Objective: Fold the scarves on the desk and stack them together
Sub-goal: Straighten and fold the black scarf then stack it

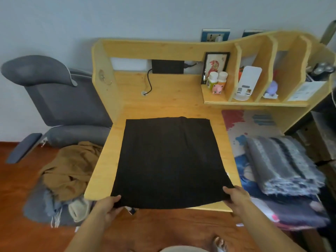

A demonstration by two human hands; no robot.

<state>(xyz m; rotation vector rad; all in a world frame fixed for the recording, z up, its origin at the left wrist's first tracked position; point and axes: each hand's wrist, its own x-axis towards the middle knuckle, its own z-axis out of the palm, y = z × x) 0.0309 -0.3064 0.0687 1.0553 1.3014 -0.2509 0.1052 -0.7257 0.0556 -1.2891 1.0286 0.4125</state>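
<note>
The left hand [111, 206] and right hand [236, 195] each pinch a near corner of the black scarf [167, 160], spread flat on the wooden table [181, 99]. To its right lies a folded grey striped scarf [283, 160]; shelves [254, 102] stand behind.

Pale grey wall [91, 19] behind, reddish wooden floor [21, 233] below, grey reclining chair [60, 99] left of the pine desk [163, 95] with shelves [258, 102].
</note>
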